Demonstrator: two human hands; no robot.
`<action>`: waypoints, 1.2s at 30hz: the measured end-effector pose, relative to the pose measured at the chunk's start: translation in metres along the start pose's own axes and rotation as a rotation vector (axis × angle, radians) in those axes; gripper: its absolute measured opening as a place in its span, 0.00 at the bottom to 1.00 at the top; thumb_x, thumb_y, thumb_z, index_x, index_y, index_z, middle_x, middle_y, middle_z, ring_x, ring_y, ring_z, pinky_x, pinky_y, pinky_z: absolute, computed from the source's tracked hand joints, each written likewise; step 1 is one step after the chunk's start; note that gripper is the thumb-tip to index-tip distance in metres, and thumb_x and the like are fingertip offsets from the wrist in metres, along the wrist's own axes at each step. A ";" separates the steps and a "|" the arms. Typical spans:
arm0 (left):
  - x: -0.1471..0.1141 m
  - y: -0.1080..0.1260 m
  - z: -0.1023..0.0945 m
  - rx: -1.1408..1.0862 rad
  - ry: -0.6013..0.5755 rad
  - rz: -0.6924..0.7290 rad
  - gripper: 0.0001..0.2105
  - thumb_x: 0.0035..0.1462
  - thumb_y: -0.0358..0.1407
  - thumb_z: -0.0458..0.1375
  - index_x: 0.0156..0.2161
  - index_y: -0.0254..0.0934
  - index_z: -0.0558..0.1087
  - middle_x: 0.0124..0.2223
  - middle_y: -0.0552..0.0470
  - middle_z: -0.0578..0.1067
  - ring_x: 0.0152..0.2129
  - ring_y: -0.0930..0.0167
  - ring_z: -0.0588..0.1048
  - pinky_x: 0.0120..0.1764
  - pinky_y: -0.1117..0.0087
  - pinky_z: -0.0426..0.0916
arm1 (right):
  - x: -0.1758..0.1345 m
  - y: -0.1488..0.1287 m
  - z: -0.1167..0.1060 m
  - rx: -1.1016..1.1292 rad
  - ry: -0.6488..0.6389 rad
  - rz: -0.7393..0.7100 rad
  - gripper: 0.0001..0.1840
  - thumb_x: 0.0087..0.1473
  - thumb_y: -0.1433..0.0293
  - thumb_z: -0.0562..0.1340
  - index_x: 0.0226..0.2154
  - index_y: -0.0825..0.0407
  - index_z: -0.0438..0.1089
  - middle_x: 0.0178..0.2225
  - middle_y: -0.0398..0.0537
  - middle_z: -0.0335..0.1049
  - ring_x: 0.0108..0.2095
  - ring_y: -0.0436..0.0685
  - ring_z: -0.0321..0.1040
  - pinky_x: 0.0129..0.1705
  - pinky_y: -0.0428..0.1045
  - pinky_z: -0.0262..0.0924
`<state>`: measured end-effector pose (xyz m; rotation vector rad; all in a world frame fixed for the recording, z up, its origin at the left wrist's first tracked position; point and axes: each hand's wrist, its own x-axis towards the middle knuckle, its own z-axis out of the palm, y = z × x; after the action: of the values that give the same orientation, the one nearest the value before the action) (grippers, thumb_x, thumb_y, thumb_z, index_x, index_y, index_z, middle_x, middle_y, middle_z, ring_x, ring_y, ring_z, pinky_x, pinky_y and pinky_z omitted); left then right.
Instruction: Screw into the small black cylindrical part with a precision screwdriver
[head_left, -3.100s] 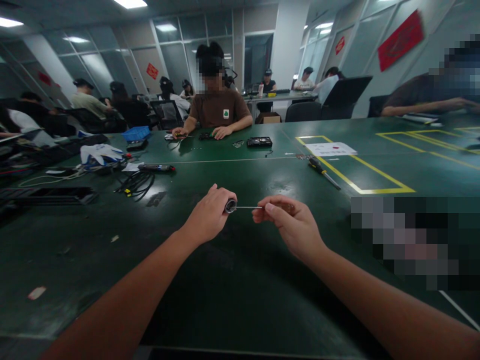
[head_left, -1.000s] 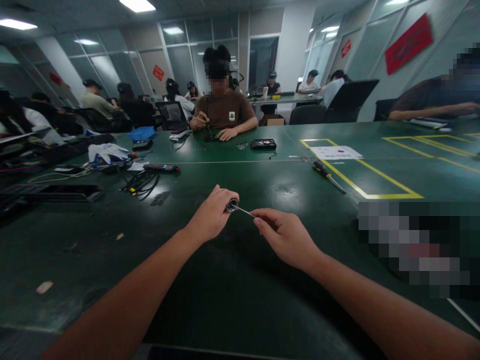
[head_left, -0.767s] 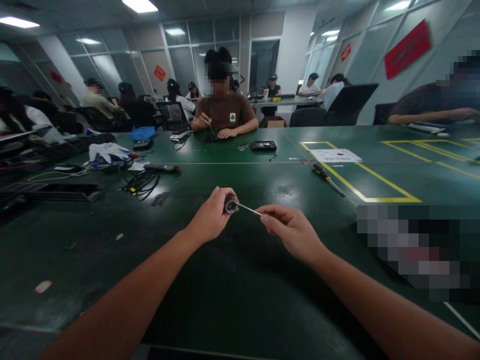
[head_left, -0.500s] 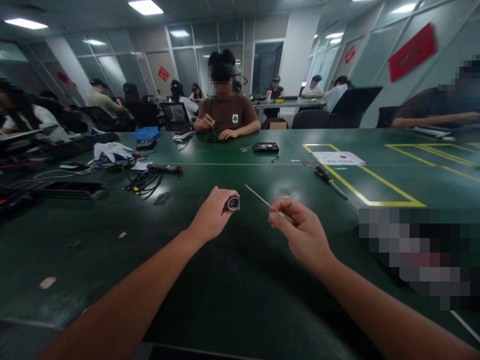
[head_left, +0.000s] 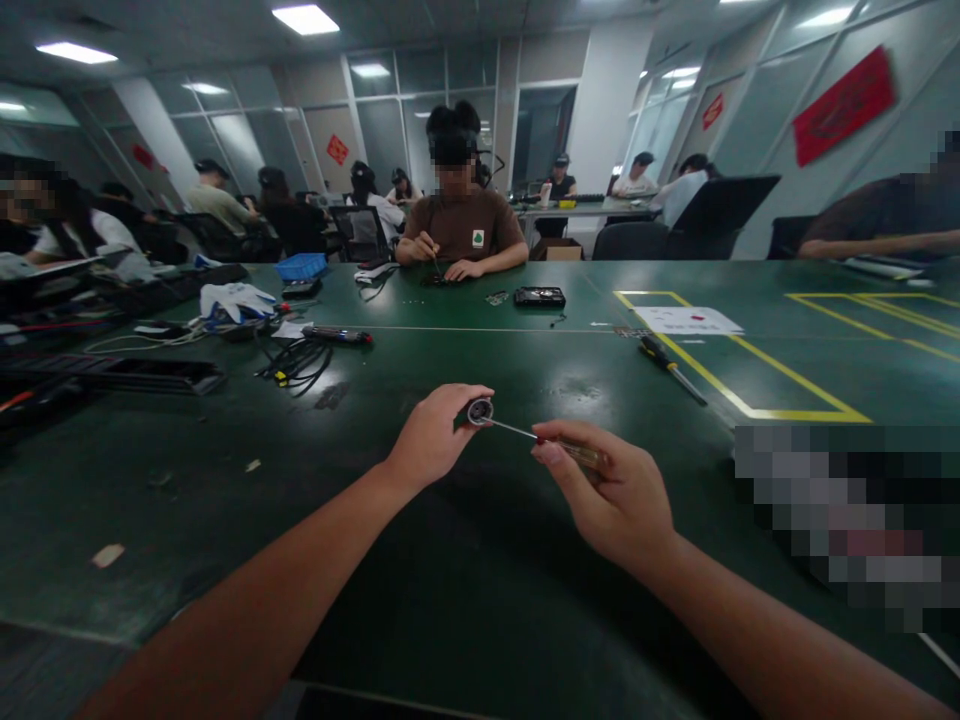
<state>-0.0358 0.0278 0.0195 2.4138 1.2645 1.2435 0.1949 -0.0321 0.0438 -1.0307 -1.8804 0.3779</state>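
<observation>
Between thumb and fingers, my left hand point(head_left: 433, 435) grips a small round cylindrical part point(head_left: 481, 410) with a silvery rim and dark inside. Its open end faces me and slightly right; most of its body is hidden by the fingers. My right hand point(head_left: 619, 480) is closed around the amber, see-through handle of a thin screwdriver point(head_left: 512, 429). The screwdriver's shaft points left, and its tip is at the part's open end. How far the tip reaches inside, I cannot tell. Both hands are held above the green table point(head_left: 420, 620).
A yellow-and-black screwdriver point(head_left: 673, 369) lies to the right, near a white sheet point(head_left: 688, 320) and yellow tape. Cables point(head_left: 298, 365), white gloves point(head_left: 236, 303) and a blue basket point(head_left: 300, 266) are at the left. Across the table a co-worker point(head_left: 463, 225) sits behind a black device point(head_left: 540, 297).
The screwdriver in my right hand has swung its tip down and left to the round part's open end. The part has turned slightly in my left hand. The whole view has shifted a little.
</observation>
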 end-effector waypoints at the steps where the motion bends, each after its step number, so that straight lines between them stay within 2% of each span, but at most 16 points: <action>1: 0.000 0.001 0.000 -0.002 0.004 0.001 0.13 0.62 0.30 0.63 0.52 0.39 0.75 0.51 0.49 0.80 0.49 0.65 0.78 0.55 0.58 0.72 | 0.000 0.000 0.000 -0.011 -0.003 0.004 0.11 0.65 0.63 0.62 0.46 0.47 0.78 0.36 0.49 0.83 0.35 0.59 0.80 0.38 0.51 0.72; 13: 0.000 0.002 -0.001 0.014 0.024 0.048 0.13 0.61 0.29 0.64 0.51 0.39 0.75 0.50 0.49 0.80 0.49 0.66 0.78 0.55 0.60 0.72 | 0.002 0.001 0.000 -0.088 0.004 -0.089 0.09 0.64 0.65 0.62 0.43 0.47 0.77 0.36 0.47 0.82 0.33 0.57 0.79 0.39 0.51 0.71; 28: 0.000 0.003 -0.001 0.028 0.020 0.084 0.13 0.62 0.29 0.63 0.52 0.40 0.75 0.51 0.49 0.80 0.50 0.65 0.77 0.57 0.58 0.72 | 0.002 0.001 0.000 -0.118 -0.031 -0.164 0.09 0.64 0.67 0.62 0.45 0.47 0.76 0.37 0.48 0.81 0.35 0.57 0.78 0.41 0.51 0.71; 33: -0.001 0.001 0.000 0.045 0.014 0.090 0.13 0.64 0.29 0.61 0.52 0.41 0.75 0.52 0.49 0.80 0.52 0.64 0.77 0.58 0.56 0.71 | 0.000 0.002 0.000 -0.073 -0.050 -0.147 0.10 0.64 0.67 0.61 0.45 0.47 0.76 0.38 0.49 0.81 0.36 0.58 0.78 0.41 0.52 0.71; 36: -0.002 -0.002 -0.001 0.051 0.008 0.117 0.13 0.63 0.28 0.61 0.51 0.41 0.75 0.53 0.49 0.79 0.54 0.64 0.76 0.60 0.56 0.70 | 0.000 0.006 0.002 0.020 -0.034 -0.021 0.10 0.64 0.65 0.62 0.45 0.47 0.77 0.38 0.49 0.81 0.36 0.58 0.78 0.40 0.52 0.71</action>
<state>-0.0382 0.0280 0.0179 2.5549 1.1865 1.2670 0.1961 -0.0279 0.0388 -0.9963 -1.9122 0.4034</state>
